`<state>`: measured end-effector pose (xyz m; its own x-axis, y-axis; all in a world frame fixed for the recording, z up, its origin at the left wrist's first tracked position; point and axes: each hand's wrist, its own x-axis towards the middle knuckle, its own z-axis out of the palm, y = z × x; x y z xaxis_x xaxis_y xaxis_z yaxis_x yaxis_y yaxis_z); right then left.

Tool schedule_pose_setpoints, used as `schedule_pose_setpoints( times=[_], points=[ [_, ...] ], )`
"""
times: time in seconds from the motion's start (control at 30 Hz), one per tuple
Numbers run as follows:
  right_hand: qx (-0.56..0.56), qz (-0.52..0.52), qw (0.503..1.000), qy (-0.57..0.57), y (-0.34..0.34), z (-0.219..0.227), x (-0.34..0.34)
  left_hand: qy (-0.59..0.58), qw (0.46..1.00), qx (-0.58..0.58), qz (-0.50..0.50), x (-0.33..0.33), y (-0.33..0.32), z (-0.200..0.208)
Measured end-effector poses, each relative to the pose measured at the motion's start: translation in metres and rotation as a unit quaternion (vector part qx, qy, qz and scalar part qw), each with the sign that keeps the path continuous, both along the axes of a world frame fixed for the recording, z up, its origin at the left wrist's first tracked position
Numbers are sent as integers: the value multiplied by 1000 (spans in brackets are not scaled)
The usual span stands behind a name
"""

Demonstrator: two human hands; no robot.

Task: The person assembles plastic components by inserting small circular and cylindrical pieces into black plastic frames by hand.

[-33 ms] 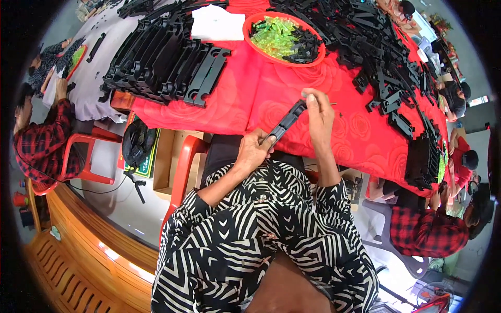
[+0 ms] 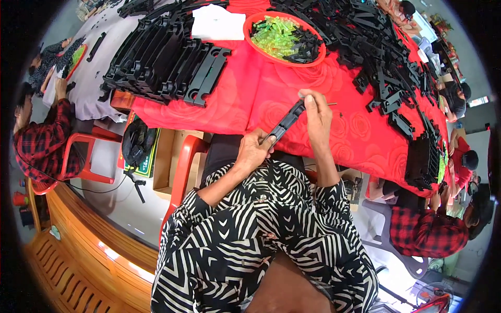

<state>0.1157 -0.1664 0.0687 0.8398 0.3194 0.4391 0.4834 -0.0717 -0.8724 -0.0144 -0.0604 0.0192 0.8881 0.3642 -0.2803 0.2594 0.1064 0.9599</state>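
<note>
My left hand (image 2: 254,149) is closed around the lower end of a long black plastic part (image 2: 286,123), held at a slant above the table's near edge. The thumb lies along the part's side. At its upper end is my right hand (image 2: 317,115), thumb and fingers bent together beside the tip. What these fingers pinch is hidden. A thin brownish rod (image 2: 332,104) shows just right of the hand; whether it is held I cannot tell. Ahead stands a red oval basin (image 2: 245,32) with yellow-green clear pieces (image 2: 275,37) and small black pieces (image 2: 305,48).
Black plastic parts (image 2: 162,62) stand in rows at the left on the red tablecloth (image 2: 282,83). A loose heap of black parts (image 2: 376,57) covers the right. White paper (image 2: 218,23) lies beyond. Co-workers in checked shirts sit left and right; a red chair (image 2: 185,161) is beside me.
My right hand has shifted very slightly left and down at the part's upper end. The left hand and the black part look unchanged.
</note>
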Motion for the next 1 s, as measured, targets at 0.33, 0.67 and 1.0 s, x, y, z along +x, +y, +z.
schedule_pose_setpoints(
  times=[0.33, 0.67, 1.0],
  points=[
    [131, 123, 958, 225, 14, -12, -7, -10, 999, -30, -38, 1, 2, -6],
    [-172, -150, 926, -299, -12, 25, -28, -59, 998, 7, -3, 1, 7, 3],
    [-361, 62, 899, -239, -2, 10, -55, -77, 981, 167, 62, 1, 1, -1]
  ],
)
